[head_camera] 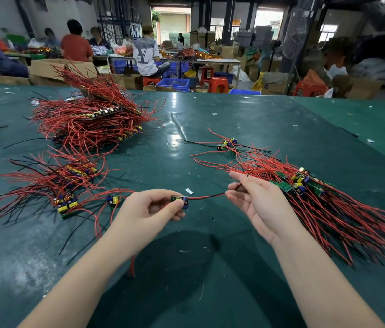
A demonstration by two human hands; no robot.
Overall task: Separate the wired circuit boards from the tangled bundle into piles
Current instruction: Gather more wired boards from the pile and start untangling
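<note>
My left hand (150, 209) pinches a small green circuit board (180, 201) between thumb and fingers, above the green table. Its red and black wires (206, 196) run right to my right hand (255, 197), which pinches their far end. Right of that hand lies a spread pile of boards with red and black wires (305, 183). A tangled bundle of wired boards (63, 185) lies at the left, with one loose board (114, 200) just left of my left hand. Three separate boards (228, 144) lie further back at centre right.
A large heap of boards with red wires (92, 119) sits at the back left of the green table (210, 268). Small white scraps (189, 191) dot the surface. Beyond the far edge, several people sit at other benches among boxes, blue crates and red stools.
</note>
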